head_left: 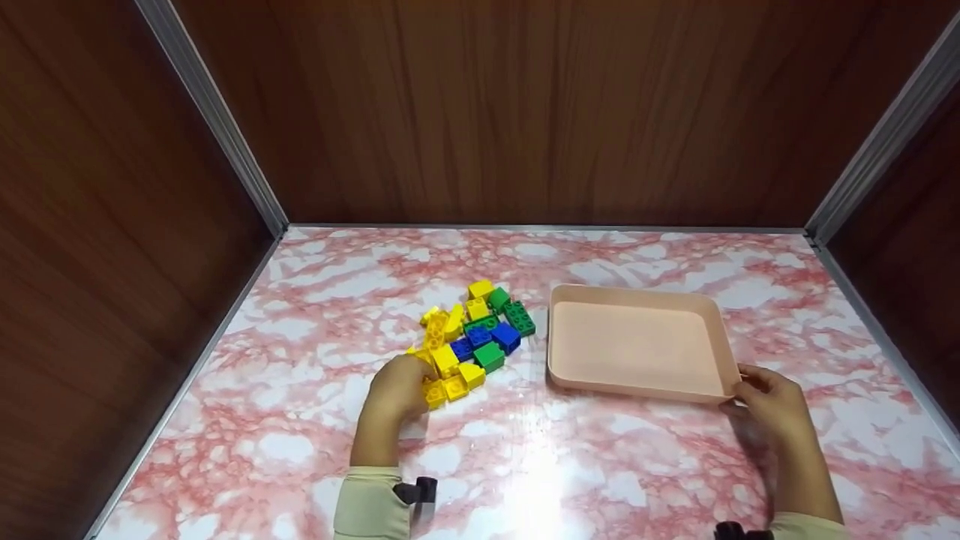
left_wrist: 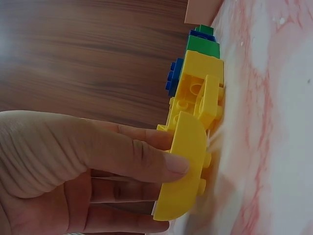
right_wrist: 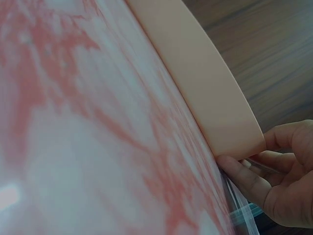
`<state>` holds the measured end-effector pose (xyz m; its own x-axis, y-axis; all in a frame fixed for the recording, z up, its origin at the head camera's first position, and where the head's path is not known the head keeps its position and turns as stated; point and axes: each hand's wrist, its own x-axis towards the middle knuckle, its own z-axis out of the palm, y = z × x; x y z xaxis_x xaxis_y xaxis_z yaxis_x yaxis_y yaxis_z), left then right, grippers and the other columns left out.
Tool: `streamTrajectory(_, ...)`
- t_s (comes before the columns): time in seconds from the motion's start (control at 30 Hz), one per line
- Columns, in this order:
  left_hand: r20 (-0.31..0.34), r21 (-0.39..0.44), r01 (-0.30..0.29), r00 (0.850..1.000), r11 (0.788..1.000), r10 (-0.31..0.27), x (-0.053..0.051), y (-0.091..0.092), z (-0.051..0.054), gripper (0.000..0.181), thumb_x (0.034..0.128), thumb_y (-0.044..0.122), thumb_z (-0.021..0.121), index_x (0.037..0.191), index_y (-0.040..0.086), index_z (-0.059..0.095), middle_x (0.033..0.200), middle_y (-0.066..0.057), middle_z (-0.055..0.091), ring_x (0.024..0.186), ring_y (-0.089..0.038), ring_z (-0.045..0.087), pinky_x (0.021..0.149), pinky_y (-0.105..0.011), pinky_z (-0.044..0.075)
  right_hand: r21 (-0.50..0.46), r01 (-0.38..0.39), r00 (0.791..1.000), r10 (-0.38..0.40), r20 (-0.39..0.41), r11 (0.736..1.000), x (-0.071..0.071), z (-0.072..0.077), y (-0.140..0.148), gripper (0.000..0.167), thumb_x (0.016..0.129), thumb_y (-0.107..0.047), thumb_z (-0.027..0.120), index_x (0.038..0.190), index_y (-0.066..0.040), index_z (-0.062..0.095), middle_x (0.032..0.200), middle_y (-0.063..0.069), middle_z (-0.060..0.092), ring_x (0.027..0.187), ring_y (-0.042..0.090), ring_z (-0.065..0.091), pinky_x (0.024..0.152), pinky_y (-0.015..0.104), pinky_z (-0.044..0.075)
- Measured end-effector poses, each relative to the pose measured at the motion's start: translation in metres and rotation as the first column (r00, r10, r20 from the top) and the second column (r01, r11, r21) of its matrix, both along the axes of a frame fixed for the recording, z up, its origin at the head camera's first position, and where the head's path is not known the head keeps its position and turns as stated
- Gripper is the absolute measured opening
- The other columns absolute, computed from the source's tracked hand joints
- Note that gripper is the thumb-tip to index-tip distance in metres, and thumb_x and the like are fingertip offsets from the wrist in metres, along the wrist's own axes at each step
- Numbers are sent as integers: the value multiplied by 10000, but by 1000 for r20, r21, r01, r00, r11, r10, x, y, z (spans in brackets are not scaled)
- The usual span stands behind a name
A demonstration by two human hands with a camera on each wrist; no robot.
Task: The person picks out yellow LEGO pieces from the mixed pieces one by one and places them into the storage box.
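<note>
Because the block pile (head_left: pixel 480 336) lies left of the tray (head_left: pixel 637 345), whose long axis runs sideways, the left hand (head_left: pixel 400 385) is nearer it, pinching a rounded yellow block (left_wrist: pixel 184 186) at the pile's near edge; the right hand (head_left: pixel 775 403) grips the tray's near right corner.

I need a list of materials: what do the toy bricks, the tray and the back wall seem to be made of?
Toy bricks: likely plastic, slightly glossy, with moulded studs and even colour.
Tray: probably matte plastic; thin walls and rounded corners look moulded.
Back wall: satin wood or laminate; the grain shows, but cannot settle which.
</note>
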<state>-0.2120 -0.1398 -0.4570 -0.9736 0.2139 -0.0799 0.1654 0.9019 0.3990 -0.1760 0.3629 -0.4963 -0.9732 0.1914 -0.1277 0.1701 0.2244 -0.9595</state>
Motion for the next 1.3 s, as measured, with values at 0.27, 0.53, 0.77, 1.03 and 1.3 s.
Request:
streamTrajectory(0.27, -10, -7, -1, 1000, 1000, 1, 3, 3, 6, 344, 665, -10, 816, 998, 61, 773, 952, -62, 703, 886, -243, 627, 818, -427, 522, -23, -9, 999, 8, -31, 1000, 0, -1, 1, 506, 960, 13, 489, 1374, 234, 301, 1019, 104, 576, 821, 75, 643, 727, 337, 575)
streamTrajectory(0.53, -60, -24, 42, 997, 999, -44, 4, 12, 12, 367, 651, -21, 790, 1008, 62, 771, 958, -67, 710, 892, -261, 640, 778, -431, 526, 5, -3, 1000, 4, -28, 1000, 0, 1, 2, 503, 961, 15, 483, 1376, 233, 301, 1046, 153, 568, 816, 66, 637, 727, 332, 575)
streamTrajectory(0.77, -149, -27, 96, 984, 995, -99, 7, 21, 14, 319, 699, 33, 772, 1015, 82, 771, 959, -73, 677, 854, -244, 618, 757, -436, 518, 25, 0, 1000, 0, -1, 1000, -2, -1, 0, 499, 973, 4, 464, 1390, 219, 294, 1129, 230, 535, 822, 61, 630, 742, 326, 571)
streamTrajectory(1.03, -210, 11, 144, 968, 989, -139, 4, 40, 13, 293, 717, 101, 787, 1010, 102, 766, 990, -66, 682, 883, -242, 631, 766, -449, 528, 10, -9, 1000, 9, 9, 1000, 0, -1, -2, 522, 972, -13, 488, 1403, 206, 292, 1182, 277, 507, 836, 68, 635, 760, 328, 568)
streamTrajectory(1.3, -188, 11, 187, 965, 982, -182, -5, 64, 15, 302, 728, 115, 810, 1027, 124, 766, 1005, -35, 654, 916, -203, 597, 835, -413, 518, 0, 7, 1000, -7, -7, 1000, 0, -1, -1, 505, 960, 20, 470, 1395, 212, 299, 1150, 266, 512, 826, 82, 643, 748, 334, 571)
